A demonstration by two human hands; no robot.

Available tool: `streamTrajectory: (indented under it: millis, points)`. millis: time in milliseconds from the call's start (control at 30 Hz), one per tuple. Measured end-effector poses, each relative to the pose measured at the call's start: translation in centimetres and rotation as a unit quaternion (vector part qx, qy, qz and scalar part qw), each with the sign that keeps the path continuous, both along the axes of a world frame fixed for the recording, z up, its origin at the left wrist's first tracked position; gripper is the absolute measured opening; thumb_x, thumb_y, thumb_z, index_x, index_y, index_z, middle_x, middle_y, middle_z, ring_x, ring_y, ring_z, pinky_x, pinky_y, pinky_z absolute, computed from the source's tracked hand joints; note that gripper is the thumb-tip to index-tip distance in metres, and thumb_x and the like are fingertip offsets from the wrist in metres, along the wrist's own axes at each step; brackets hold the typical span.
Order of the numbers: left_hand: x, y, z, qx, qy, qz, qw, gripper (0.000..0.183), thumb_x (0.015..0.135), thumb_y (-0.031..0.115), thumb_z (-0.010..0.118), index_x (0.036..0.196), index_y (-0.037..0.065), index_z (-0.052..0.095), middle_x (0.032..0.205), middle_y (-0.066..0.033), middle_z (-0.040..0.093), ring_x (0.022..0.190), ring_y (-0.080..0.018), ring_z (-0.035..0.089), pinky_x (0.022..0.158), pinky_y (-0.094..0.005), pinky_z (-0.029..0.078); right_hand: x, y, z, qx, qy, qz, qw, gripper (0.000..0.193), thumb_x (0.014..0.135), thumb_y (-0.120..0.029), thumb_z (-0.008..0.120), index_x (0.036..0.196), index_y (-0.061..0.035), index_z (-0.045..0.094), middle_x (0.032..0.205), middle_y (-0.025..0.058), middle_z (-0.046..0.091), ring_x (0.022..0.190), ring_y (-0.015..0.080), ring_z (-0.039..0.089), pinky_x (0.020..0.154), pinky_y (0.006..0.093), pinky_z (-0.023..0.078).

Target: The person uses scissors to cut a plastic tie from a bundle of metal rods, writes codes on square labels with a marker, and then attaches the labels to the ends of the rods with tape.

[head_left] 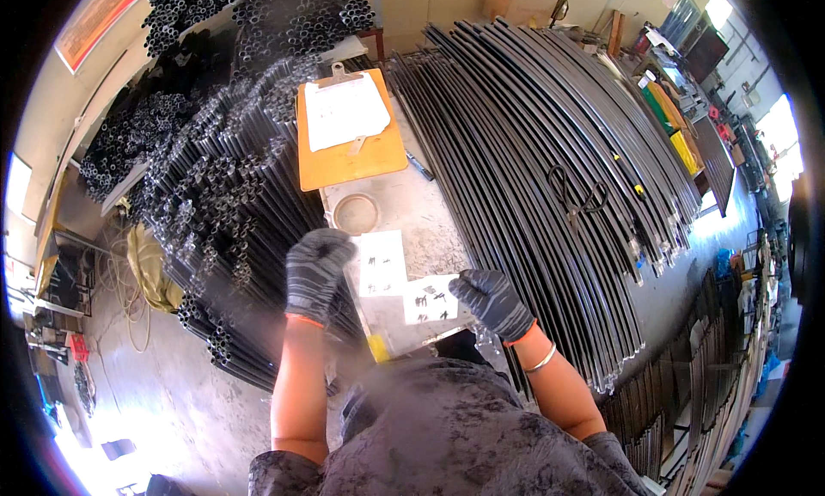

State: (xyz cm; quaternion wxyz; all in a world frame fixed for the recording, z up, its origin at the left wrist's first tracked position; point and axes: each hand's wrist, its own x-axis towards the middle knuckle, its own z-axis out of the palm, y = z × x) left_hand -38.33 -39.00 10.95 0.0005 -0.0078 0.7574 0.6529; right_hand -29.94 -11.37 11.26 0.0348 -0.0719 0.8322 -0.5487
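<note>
My right hand [494, 303], in a dark grey striped glove, pinches the right edge of a white paper slip [418, 309] with black handwriting. This slip is above the near end of a narrow worn bench [430, 229]. Beside it on the left lies a second written slip [382, 257]. My left hand [318, 268], gloved alike, is curled closed at the bench's left edge, close to that second slip; whatever its fingers may hold is hidden. Farther up the bench is an orange clipboard [352, 166] with white sheets under its clip.
Long dark metal tubes [516, 143] lie in rows to the right of the bench, with black-handled scissors [577, 195] on top. Stacked tube bundles [215, 186] crowd the left side. A pen [419, 167] rests by the clipboard, and yellow tape [378, 348] marks the bench's near corner.
</note>
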Motion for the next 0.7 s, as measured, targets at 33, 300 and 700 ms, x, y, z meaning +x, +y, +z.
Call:
streamTrajectory:
  millis: [33, 300, 700]
  points:
    - [-0.3, -1.2, -0.8, -0.028, 0.059, 0.037, 0.997, 0.017, 0.077, -0.001, 0.069, 0.094, 0.002, 0.065, 0.086, -0.0045, 0.068, 0.077, -0.0135, 0.062, 0.074, -0.0265, 0.052, 0.1, 0.5, -1.2, -0.019, 0.031, -0.016, 0.999, 0.019, 0.087, -0.019, 0.066, 0.090, -0.0005, 0.068, 0.076, 0.0139, 0.067, 0.063, 0.0188, 0.060, 0.061, 0.0316, 0.048]
    - [5.4, -2.5, 1.5, -0.055, -0.113, -0.220, 0.967, 0.032, 0.088, 0.029, 0.063, 0.107, 0.002, 0.064, 0.097, -0.0095, 0.067, 0.092, -0.0173, 0.062, 0.083, -0.0314, 0.049, 1.1, 1.6, -1.4, 0.000, -0.055, -0.061, 0.997, 0.018, 0.088, -0.019, 0.065, 0.092, -0.0012, 0.069, 0.074, 0.0092, 0.067, 0.065, 0.0124, 0.057, 0.063, 0.0286, 0.048]
    - [6.6, 8.1, -1.6, 0.258, -0.249, -0.264, 0.895, 0.045, 0.092, 0.034, 0.056, 0.115, -0.004, 0.059, 0.104, -0.0131, 0.066, 0.090, -0.0186, 0.064, 0.082, -0.0316, 0.053, 3.3, 0.4, -1.6, 0.113, 0.044, -0.084, 0.989, 0.023, 0.084, -0.016, 0.066, 0.102, -0.0009, 0.066, 0.092, 0.0164, 0.066, 0.083, 0.0284, 0.063, 0.076, 0.0356, 0.051]
